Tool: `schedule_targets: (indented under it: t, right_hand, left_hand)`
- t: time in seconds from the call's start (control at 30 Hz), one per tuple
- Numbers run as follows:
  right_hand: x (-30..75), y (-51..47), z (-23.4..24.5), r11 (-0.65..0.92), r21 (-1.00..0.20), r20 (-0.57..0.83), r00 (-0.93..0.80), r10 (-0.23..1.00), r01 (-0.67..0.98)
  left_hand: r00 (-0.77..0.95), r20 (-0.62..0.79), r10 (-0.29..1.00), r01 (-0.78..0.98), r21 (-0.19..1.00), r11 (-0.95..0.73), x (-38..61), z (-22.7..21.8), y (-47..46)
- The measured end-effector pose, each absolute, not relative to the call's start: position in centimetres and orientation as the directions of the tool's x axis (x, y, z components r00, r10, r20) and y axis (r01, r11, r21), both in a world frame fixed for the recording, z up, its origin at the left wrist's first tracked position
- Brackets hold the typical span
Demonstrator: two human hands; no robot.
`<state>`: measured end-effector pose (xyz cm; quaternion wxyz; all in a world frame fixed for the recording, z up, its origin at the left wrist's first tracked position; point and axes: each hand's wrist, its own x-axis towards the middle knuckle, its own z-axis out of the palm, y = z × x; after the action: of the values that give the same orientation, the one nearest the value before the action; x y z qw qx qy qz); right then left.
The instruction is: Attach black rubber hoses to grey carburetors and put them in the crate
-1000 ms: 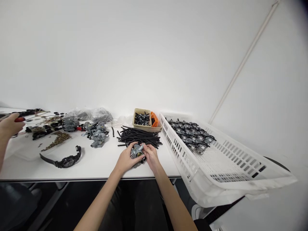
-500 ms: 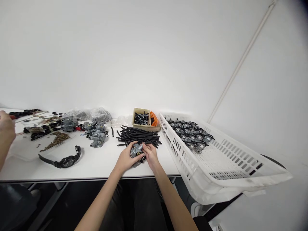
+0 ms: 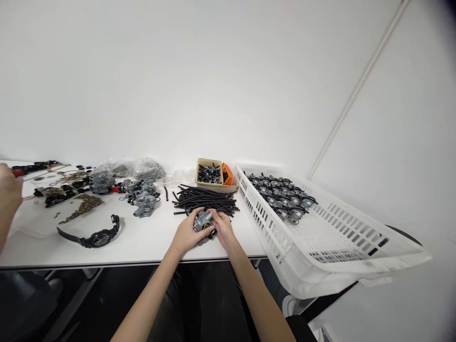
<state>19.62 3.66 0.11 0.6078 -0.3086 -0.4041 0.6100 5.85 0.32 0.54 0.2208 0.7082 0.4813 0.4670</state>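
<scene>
Fingers [image 3: 215, 215] of left hand [image 3: 185, 235] and right hand [image 3: 223, 229] clamping together on grey carburetor [image 3: 203, 221] | carburetor sitting in hands above bench [image 3: 142, 249], just before black rubber hoses [image 3: 204, 202] | white plastic crate [image 3: 270, 228] holding more carburetors, right | another person's hand [image 3: 9, 190] working far left

co-worker's hand [image 3: 10, 187] moved left, now at frame edge

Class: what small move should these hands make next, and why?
Probably free the right hand to take a black hose from the pile: it and the left hand hold a carburettor, and the carburettors in the white crate have hoses fitted.
</scene>
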Motion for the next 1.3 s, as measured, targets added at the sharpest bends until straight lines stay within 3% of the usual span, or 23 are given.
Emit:
schedule_targets:
  t: [0.27, 0.83, 1.03, 1.3]
  right_hand:
    - [19.92, 3.54, 0.01, -0.020, -0.785, 0.079, -0.131, 0.988, -0.620]
    - [20.01, 3.16, 0.34, -0.006, -0.851, 0.098, -0.170, 0.981, -0.525]
    - [19.68, 3.17, 0.36, 0.013, -0.828, 0.108, -0.137, 0.985, -0.561]
    - [19.82, 3.26, 0.55, -0.090, -0.769, 0.060, -0.212, 0.975, -0.633]
  left_hand:
    - [0.035, 0.429, 0.903, 0.474, 0.788, -0.393, 5.72, 0.35, 0.45]
    - [0.073, 0.479, 0.875, 0.465, 0.759, -0.455, 5.81, 0.55, 0.13]
    - [0.115, 0.492, 0.863, 0.461, 0.743, -0.486, 5.88, 0.61, 0.05]
    - [0.015, 0.465, 0.885, 0.446, 0.789, -0.422, 5.69, 0.40, 0.42]
